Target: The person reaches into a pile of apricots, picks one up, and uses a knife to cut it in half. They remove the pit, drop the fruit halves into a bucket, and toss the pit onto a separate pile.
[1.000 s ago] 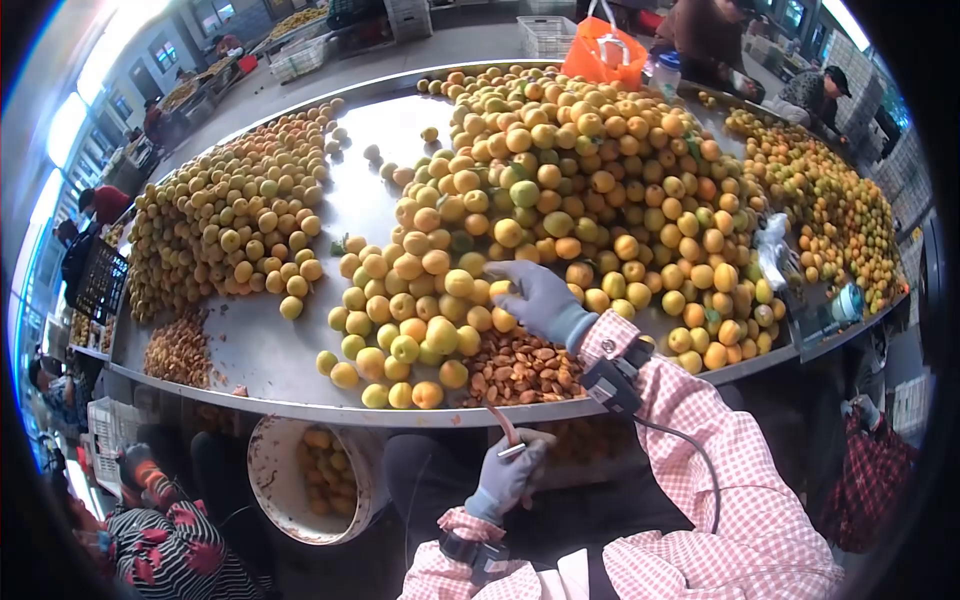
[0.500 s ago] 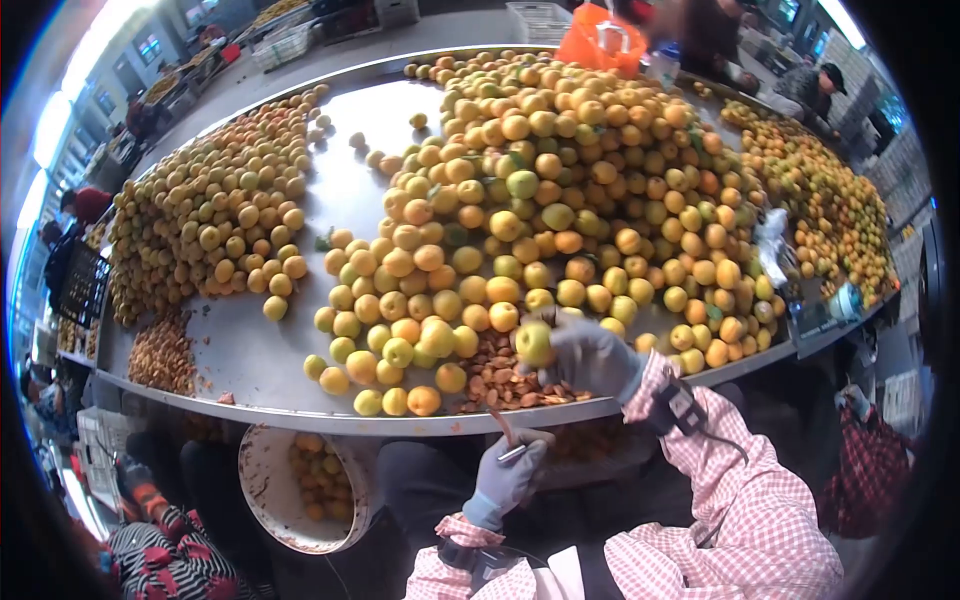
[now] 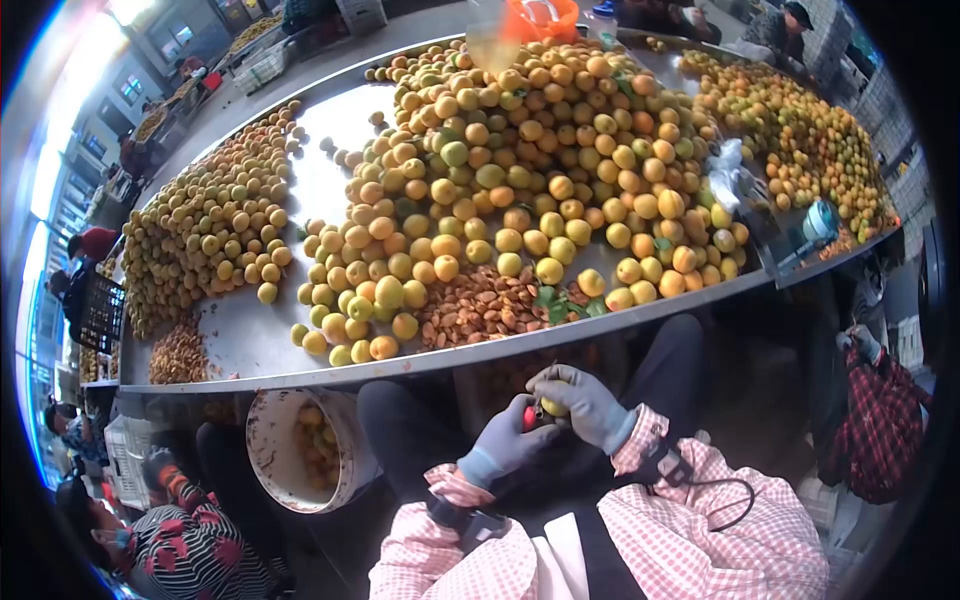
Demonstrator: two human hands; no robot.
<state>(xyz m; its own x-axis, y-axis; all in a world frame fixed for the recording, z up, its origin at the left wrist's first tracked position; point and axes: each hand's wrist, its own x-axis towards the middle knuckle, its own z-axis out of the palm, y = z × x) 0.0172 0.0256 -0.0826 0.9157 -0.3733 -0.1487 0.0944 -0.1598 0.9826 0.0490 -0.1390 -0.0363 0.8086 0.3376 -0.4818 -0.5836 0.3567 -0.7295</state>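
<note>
Both gloved hands meet over the lap, just below the table's front edge. My left hand (image 3: 508, 438) is closed round a tool with a red handle (image 3: 530, 418). Fingers of my right hand (image 3: 585, 402) are wrapped round a yellow-green fruit (image 3: 553, 406), which touches the tool. The fruit is largely covered by the fingers. Beyond the hands, a heap of brown pits (image 3: 482, 308) lies at the table edge, with green leaves (image 3: 560, 303) at its right side. Behind it rises a large pile of yellow-orange fruit (image 3: 520, 130).
The metal table (image 3: 250, 345) curves across the view. Below it stands a white bucket (image 3: 262, 450) with fruit inside. More fruit (image 3: 210, 220) and pits (image 3: 178, 355) lie at the left. A person in a striped top (image 3: 195, 540) sits lower left; another in red plaid (image 3: 880, 430) is at right.
My right hand has come down from the pits to my left hand, bringing a fruit. The view has shifted, and leaves now show beside the pits.
</note>
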